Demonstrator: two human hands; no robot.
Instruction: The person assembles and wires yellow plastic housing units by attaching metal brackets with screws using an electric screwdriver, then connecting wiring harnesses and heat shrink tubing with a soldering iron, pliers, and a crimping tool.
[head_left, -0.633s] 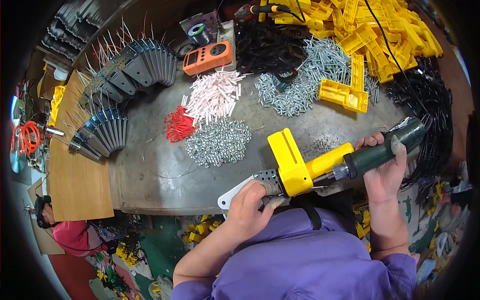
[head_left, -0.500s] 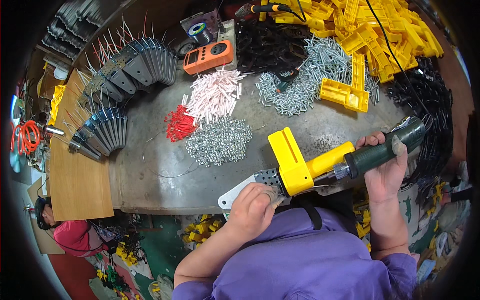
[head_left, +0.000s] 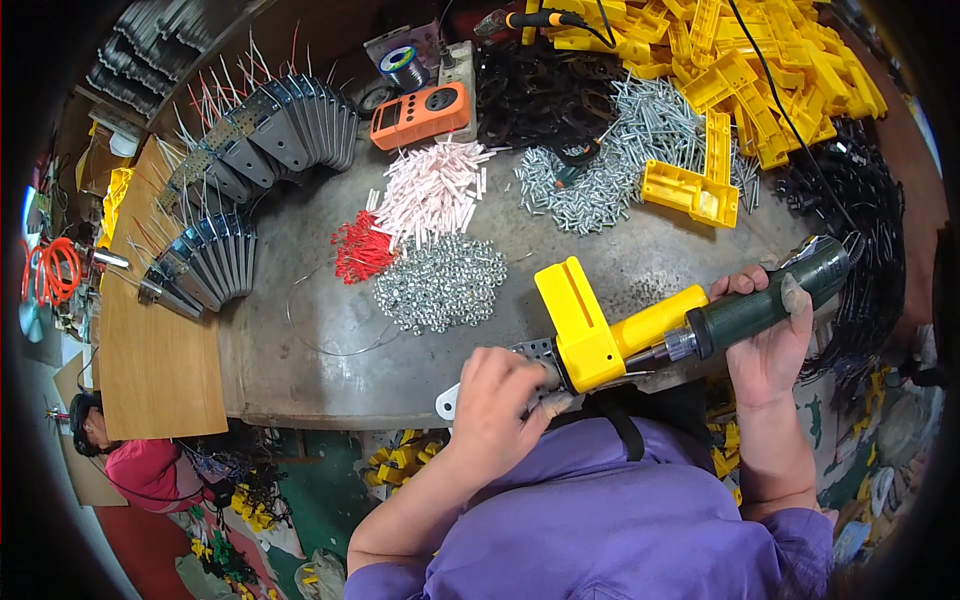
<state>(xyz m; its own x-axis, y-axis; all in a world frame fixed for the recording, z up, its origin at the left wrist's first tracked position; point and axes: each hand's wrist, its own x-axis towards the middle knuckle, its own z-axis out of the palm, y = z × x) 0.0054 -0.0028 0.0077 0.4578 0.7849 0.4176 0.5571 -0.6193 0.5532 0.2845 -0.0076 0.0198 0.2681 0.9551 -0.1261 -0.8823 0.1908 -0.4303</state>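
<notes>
My right hand is wrapped round a dark green electric screwdriver, its fingertips close to the end of a yellow plastic housing. The driver's metal nose and bit point left, against the side of the housing. A grey metal plate with a rounded, holed end sticks out at the housing's left. Over that plate lies my left hand, fingers curled and thumb beneath, covering most of it. What is between the fingertips is partly hidden.
Heaps of nuts, red sleeves, pale pink tubes and screws lie on the metal table. Wired metal plates stand at left. Yellow housings pile up at far right. An orange meter sits at the back. Another person is at lower left.
My left hand has shifted slightly up and curled further over the plate, hiding more of it. The right hand, screwdriver and housing stay nearly in place.
</notes>
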